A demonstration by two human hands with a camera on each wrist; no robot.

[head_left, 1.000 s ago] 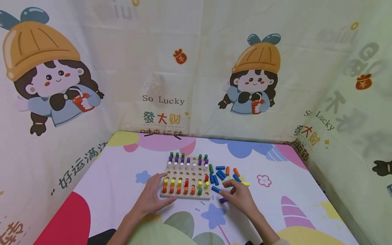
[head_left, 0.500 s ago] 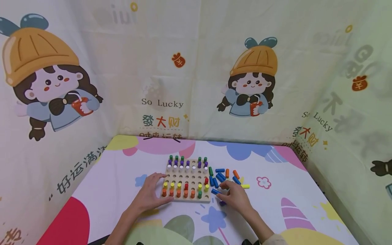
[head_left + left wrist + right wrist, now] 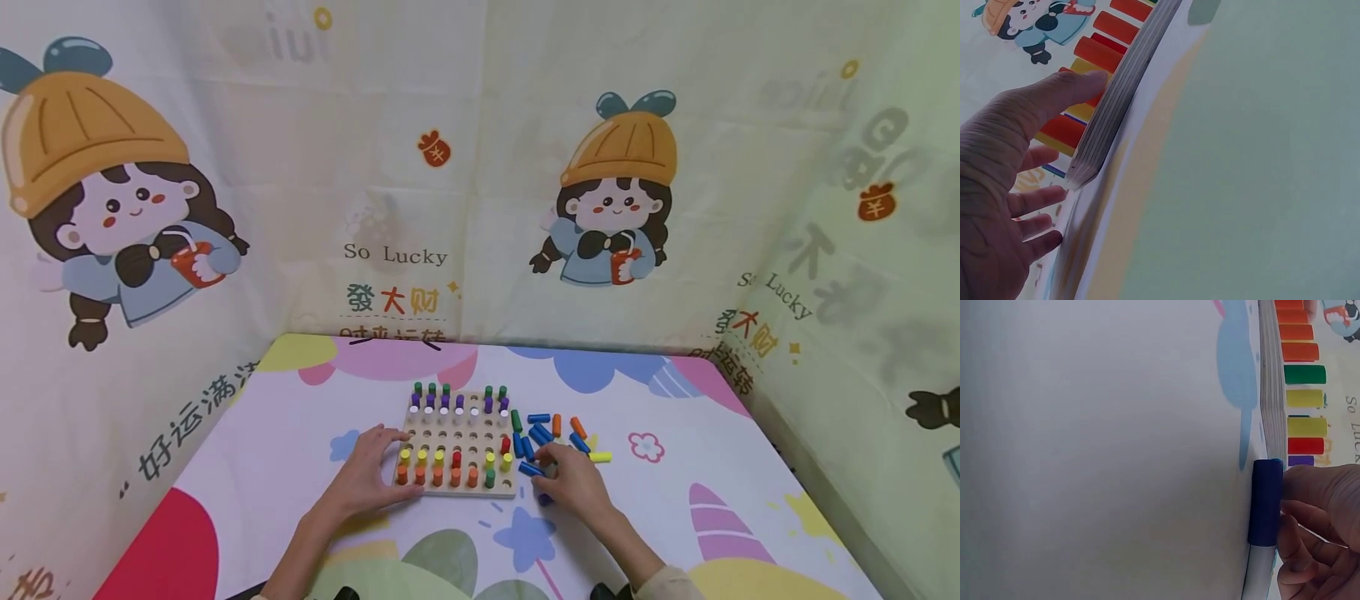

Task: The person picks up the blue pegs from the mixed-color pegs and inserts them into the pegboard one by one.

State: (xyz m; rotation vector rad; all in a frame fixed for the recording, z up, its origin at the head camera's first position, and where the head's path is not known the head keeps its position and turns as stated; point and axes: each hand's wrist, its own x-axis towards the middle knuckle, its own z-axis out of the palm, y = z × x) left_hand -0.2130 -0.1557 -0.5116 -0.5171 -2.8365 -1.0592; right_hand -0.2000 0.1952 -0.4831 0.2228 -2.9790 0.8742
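Observation:
A wooden pegboard (image 3: 450, 421) stands on the patterned table, with rows of coloured pegs upright in its holes. My left hand (image 3: 367, 475) holds the board at its left front corner. Its thumb (image 3: 1082, 87) lies along the front edge beside the orange pegs, and the index fingertip is at the left side. Right of the board, my right hand (image 3: 573, 479) has thumb and curled index finger around the right end of a blue peg (image 3: 530, 469) lying on the table. A dark purple-blue peg (image 3: 1266, 503) lies just before that hand, hiding its fingertips in the right wrist view.
Several loose blue pegs (image 3: 540, 434) lie right of the board. Around them are a green peg (image 3: 516, 421), orange pegs (image 3: 557, 425) and a yellow peg (image 3: 601, 457). Printed cloth walls (image 3: 480, 167) rise behind and beside the table.
My right hand has moved slightly left, closing in on the end of the blue peg. My left hand stays at the board, and the head view has tilted slightly up.

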